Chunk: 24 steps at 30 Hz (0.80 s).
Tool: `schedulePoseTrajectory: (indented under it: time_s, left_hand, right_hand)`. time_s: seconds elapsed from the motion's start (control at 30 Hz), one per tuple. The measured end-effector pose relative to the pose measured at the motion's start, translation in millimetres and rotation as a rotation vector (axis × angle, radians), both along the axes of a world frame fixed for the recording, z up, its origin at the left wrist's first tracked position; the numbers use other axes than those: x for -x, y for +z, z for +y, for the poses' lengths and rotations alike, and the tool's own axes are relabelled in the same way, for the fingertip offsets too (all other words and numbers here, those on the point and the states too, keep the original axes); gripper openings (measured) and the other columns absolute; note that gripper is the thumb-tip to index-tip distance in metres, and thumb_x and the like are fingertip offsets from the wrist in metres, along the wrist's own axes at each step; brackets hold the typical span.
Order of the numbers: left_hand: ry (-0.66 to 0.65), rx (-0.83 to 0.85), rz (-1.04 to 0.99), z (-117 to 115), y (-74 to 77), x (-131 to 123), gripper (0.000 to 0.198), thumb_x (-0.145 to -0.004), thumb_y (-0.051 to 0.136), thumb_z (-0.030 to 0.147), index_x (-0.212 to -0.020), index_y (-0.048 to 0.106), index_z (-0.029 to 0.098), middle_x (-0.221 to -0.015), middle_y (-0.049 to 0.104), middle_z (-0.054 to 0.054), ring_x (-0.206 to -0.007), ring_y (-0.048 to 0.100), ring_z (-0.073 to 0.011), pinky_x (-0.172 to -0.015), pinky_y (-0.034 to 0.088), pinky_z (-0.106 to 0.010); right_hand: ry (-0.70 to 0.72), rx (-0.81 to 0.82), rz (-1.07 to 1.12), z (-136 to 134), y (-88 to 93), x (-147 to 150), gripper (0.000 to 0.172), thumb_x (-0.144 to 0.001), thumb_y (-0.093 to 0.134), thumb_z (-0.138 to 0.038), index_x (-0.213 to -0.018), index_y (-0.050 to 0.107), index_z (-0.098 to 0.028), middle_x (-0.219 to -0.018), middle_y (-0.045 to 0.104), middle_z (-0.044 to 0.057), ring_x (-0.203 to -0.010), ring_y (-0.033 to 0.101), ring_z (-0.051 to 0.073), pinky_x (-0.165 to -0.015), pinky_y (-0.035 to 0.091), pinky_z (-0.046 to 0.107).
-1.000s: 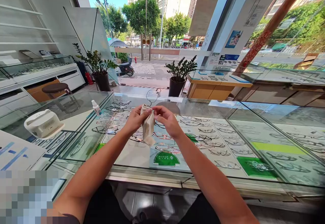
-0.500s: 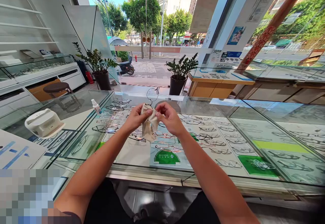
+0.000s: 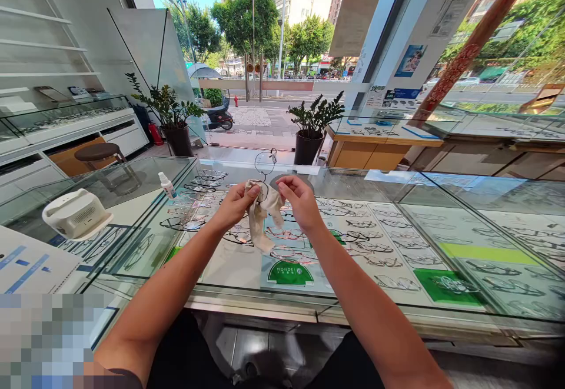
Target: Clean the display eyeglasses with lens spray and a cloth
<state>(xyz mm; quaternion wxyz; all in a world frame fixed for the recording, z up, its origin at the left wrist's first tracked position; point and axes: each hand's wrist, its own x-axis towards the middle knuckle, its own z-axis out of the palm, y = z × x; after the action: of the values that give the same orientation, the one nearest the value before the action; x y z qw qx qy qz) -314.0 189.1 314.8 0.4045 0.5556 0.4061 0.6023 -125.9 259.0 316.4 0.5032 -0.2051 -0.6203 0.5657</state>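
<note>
A pair of thin round-rimmed eyeglasses [image 3: 265, 163] stands on end above my hands, one rim up and its lower part against a beige cleaning cloth [image 3: 259, 224]. My left hand [image 3: 238, 203] is closed, pinching the cloth and the lower part of the eyeglasses between thumb and fingers. The cloth hangs down in two folds. My right hand [image 3: 301, 202] has its fingers curled together just right of the cloth; what lies between the fingertips is hidden. Below both hands, rows of eyeglass frames [image 3: 286, 234] lie in the glass display counter [image 3: 229, 295].
A small spray bottle [image 3: 166, 185] stands on the counter to the left, with a white device [image 3: 78, 215] farther left. Potted plants [image 3: 309, 124] stand beyond the counter by the glass front. A round stool [image 3: 100, 152] is at the far left.
My right hand has drawn slightly right, off the middle of the cloth. The cloth has spread into two hanging folds, and more of the lower rim shows.
</note>
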Motion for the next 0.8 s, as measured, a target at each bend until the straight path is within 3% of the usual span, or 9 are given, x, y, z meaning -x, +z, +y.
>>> schedulePoseTrajectory:
  time_s: [0.1, 0.2, 0.3, 0.47, 0.63, 0.8]
  left_hand:
    - [-0.051, 0.003, -0.027, -3, 0.3, -5, 0.054, -0.078, 0.095, 0.061, -0.098, 0.074, 0.015, -0.084, 0.073, -0.003, -0.073, 0.061, -0.0146, -0.070, 0.049, -0.026]
    - [-0.071, 0.048, -0.077, -3, -4.6, -13, 0.059, -0.074, 0.099, 0.057, -0.110, 0.076, 0.015, -0.090, 0.077, -0.004, -0.076, 0.067, -0.0168, -0.073, 0.053, -0.027]
    - [-0.063, 0.080, -0.118, 0, -11.3, -18, 0.066, -0.072, 0.099, 0.059, -0.117, 0.076, 0.015, -0.089, 0.078, -0.004, -0.076, 0.069, -0.0176, -0.072, 0.054, -0.028]
    - [-0.001, 0.064, -0.112, 3, -16.4, -19, 0.065, -0.074, 0.095, 0.067, -0.109, 0.079, 0.014, -0.083, 0.075, -0.003, -0.073, 0.066, -0.0163, -0.070, 0.052, -0.027]
    - [0.010, -0.008, -0.033, 3, -14.1, -15, 0.065, -0.082, 0.083, 0.078, -0.090, 0.077, 0.013, -0.073, 0.067, -0.001, -0.071, 0.057, -0.0138, -0.070, 0.048, -0.026]
    - [-0.188, 0.032, 0.065, -3, -5.9, -7, 0.056, -0.091, 0.081, 0.068, -0.093, 0.074, 0.013, -0.084, 0.068, -0.003, -0.076, 0.057, -0.0139, -0.072, 0.048, -0.025]
  right_hand:
    - [0.022, 0.023, 0.001, 0, -0.8, 1, 0.038, -0.086, 0.084, -0.059, -0.104, 0.086, -0.025, -0.095, 0.077, 0.004, -0.090, 0.064, 0.020, -0.079, 0.051, 0.034]
    - [0.059, 0.016, 0.023, -4, -2.2, 3, 0.033, -0.085, 0.086, -0.057, -0.099, 0.089, -0.027, -0.110, 0.081, 0.006, -0.104, 0.068, 0.024, -0.092, 0.054, 0.038]
    - [0.077, 0.010, 0.040, -7, -3.5, 5, 0.030, -0.083, 0.089, -0.057, -0.089, 0.090, -0.027, -0.109, 0.079, 0.006, -0.110, 0.067, 0.025, -0.098, 0.054, 0.040]
    - [0.109, -0.025, 0.030, -8, -3.9, 6, 0.035, -0.083, 0.089, -0.060, -0.089, 0.090, -0.026, -0.106, 0.074, 0.007, -0.116, 0.065, 0.026, -0.104, 0.054, 0.041]
    - [0.154, 0.117, 0.113, -11, -1.5, 7, 0.032, -0.077, 0.095, -0.056, -0.088, 0.090, -0.026, -0.102, 0.075, 0.005, -0.100, 0.066, 0.022, -0.094, 0.056, 0.036]
    - [0.177, 0.314, 0.194, -12, 2.4, 7, 0.035, -0.064, 0.103, -0.051, -0.080, 0.087, -0.024, -0.091, 0.078, 0.003, -0.083, 0.065, 0.017, -0.077, 0.056, 0.030]
